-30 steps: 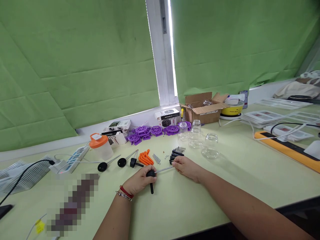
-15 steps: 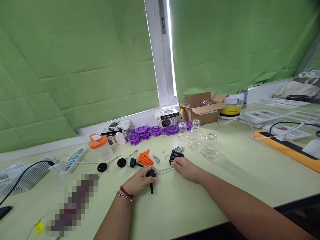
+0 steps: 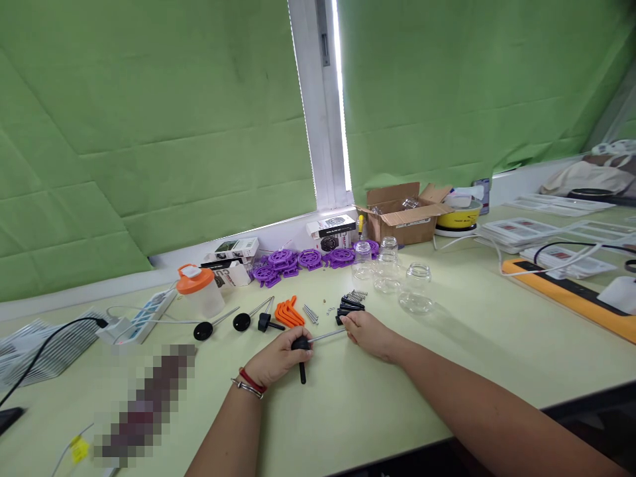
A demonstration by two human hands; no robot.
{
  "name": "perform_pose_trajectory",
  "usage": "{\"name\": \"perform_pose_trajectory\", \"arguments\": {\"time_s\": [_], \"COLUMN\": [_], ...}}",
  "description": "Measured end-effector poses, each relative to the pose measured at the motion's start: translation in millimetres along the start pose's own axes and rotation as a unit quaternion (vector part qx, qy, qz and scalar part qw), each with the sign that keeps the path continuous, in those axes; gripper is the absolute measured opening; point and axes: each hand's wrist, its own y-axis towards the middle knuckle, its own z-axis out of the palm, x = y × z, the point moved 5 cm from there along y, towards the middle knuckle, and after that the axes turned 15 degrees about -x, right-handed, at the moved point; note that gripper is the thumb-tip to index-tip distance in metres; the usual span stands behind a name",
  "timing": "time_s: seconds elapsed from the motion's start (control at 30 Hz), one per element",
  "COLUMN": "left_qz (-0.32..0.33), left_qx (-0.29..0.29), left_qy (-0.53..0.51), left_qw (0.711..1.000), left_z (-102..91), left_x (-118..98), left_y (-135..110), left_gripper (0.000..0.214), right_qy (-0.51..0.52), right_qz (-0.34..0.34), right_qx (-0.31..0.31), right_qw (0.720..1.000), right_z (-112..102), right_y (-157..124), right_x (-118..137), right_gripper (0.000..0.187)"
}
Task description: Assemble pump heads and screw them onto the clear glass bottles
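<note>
My left hand (image 3: 277, 360) is closed around the round black head (image 3: 301, 344) of a thin metal rod (image 3: 328, 336). A short black handle (image 3: 303, 373) sticks out below the fingers, toward me. My right hand (image 3: 372, 336) pinches the rod's far end; its tip is hidden by the fingers. Just beyond that hand lie several black cylindrical pieces (image 3: 350, 305) and a group of metal springs (image 3: 356, 295). Orange angled pieces (image 3: 289, 311) and silver screws (image 3: 311, 314) rest behind the left hand. Two similar rods with black discs (image 3: 242, 322) and a black handled piece (image 3: 265, 322) lie to the left.
Clear glass jars (image 3: 417, 291) stand right of centre. Purple plastic frames (image 3: 309, 260) line the back, near small printed boxes (image 3: 332, 232) and an open cardboard box (image 3: 408, 222). An orange-lidded container (image 3: 199, 291) and a power strip (image 3: 152, 315) are at left.
Both hands stay in nearly the same place on the rod. The black handle under my left hand has shifted very slightly.
</note>
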Motion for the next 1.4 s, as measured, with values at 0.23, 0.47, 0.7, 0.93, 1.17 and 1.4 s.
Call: {"name": "perform_pose_trajectory", "arguments": {"time_s": [0.23, 0.47, 0.7, 0.93, 1.17, 1.4], "left_qz": [0.005, -0.01, -0.009, -0.007, -0.01, -0.005], "left_qx": [-0.006, -0.012, -0.012, -0.002, -0.006, -0.009], "left_qy": [-0.006, -0.015, -0.006, -0.014, -0.021, -0.015], "left_qw": [1.0, 1.0, 1.0, 1.0, 1.0, 1.0], "left_z": [-2.0, -3.4, -3.5, -2.6, -3.0, -3.1], "left_x": [2.4, 3.4, 3.2, 4.7, 5.7, 4.8], "left_y": [0.9, 0.4, 0.8, 1.6, 1.1, 1.4], "left_gripper": [0.023, 0.026, 0.025, 0.024, 0.023, 0.022], "right_qy": [0.09, 0.151, 0.145, 0.192, 0.149, 0.164], "right_qz": [0.055, 0.115, 0.104, 0.113, 0.116, 0.085], "right_qx": [0.02, 0.092, 0.094, 0.062, 0.079, 0.119], "right_qw": [0.994, 0.977, 0.979, 0.973, 0.979, 0.975], "right_z": [2.1, -2.2, -3.1, 4.2, 1.6, -3.9], "right_y": [0.3, -2.7, -4.4, 1.7, 1.4, -1.2], "right_x": [1.1, 2.4, 3.9, -1.9, -3.9, -0.9], "right_gripper": [0.042, 0.021, 0.02, 0.031, 0.032, 0.017]}}
